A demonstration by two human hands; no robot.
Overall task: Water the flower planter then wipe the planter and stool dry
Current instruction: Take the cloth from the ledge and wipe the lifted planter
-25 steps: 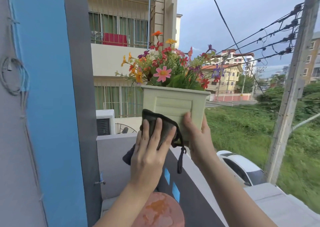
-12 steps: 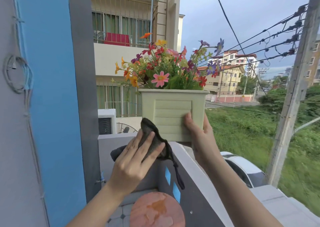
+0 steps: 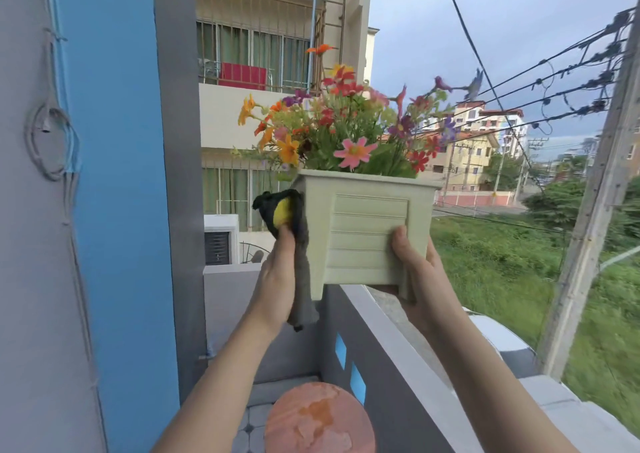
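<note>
A pale green square planter [image 3: 367, 231] full of mixed flowers [image 3: 346, 130] is held up in the air above the balcony wall. My right hand [image 3: 420, 269] grips its lower right corner and underside. My left hand [image 3: 277, 279] presses a dark grey cloth [image 3: 301, 244] with a yellow patch against the planter's left side. Below, at the bottom edge, is the round reddish stool top [image 3: 318, 418].
A grey balcony wall [image 3: 391, 376] with small blue openings runs from centre to lower right. A blue and grey pillar [image 3: 114, 175] stands on the left. Beyond are a building, power lines, a utility pole [image 3: 595, 210], grass and a white car [image 3: 498, 338] below.
The planter has been lifted and turned slightly. My left hand moved the cloth from the planter's front lower edge up to its left side.
</note>
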